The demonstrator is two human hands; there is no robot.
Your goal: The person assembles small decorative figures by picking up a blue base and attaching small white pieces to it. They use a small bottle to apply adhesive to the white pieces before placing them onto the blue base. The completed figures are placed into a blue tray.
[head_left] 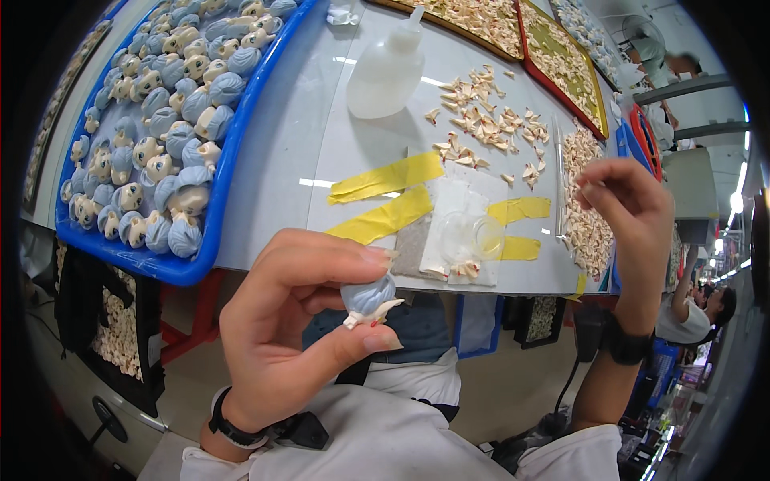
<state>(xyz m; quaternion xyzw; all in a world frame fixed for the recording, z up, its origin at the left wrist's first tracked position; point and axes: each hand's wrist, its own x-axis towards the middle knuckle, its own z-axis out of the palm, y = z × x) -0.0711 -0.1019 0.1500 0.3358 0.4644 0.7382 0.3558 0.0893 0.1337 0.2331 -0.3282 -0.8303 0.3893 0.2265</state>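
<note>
Between thumb and fingertips, my left hand grips a small doll head with pale blue moulded hair. The head is tilted, and a cream piece with a red mark shows along its lower side. My right hand is raised at the right, over the edge of a heap of small cream pointed pieces. Its thumb and fingers are drawn together; whatever they hold, if anything, cannot be made out. A small clear round container stands on white paper near the table's front edge, between strips of yellow tape.
A blue tray full of similar heads lies at the left. Behind my hands stands a translucent squeeze bottle. Loose pointed pieces are scattered beside it, and a red-rimmed tray holds more. Other people are at the far right.
</note>
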